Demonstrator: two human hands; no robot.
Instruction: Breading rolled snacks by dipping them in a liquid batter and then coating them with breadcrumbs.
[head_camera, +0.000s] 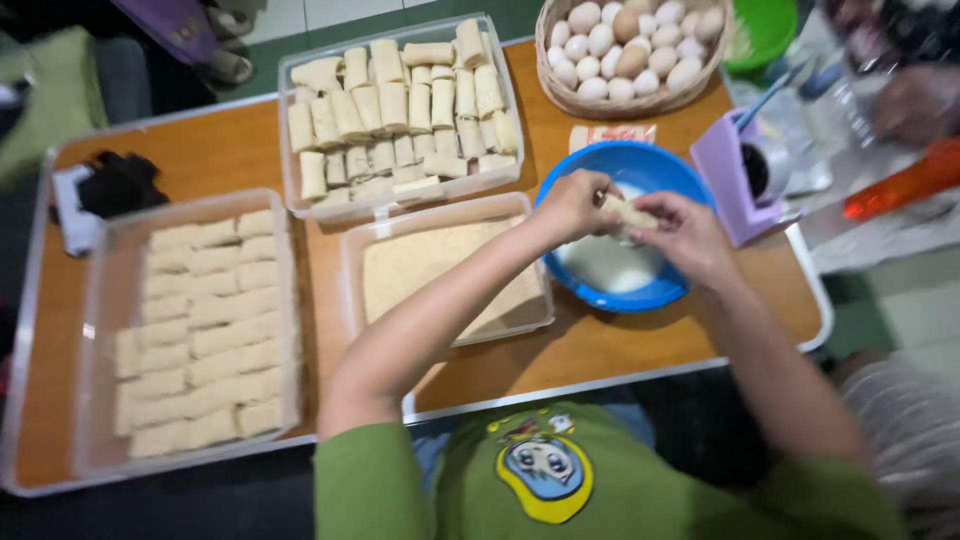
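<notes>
Both my hands hold one pale rolled pastry (628, 212) over a blue bowl (640, 165) that holds white liquid. My left hand (572, 203) grips the roll's left end and my right hand (683, 232) grips its right end. Left of the bowl stands a clear container of breadcrumbs (440, 262). Behind that container, a clear box (402, 110) is full of several plain rolls. At the far left a clear tray (195, 330) holds several crumb-coated rolls in rows.
A wicker basket of eggs (628, 50) stands behind the bowl, with a green bowl (765, 30) to its right. A purple holder (735, 175) sits right of the blue bowl. A black cloth (118, 182) lies at the back left. Another person's hand (915, 100) is at the far right.
</notes>
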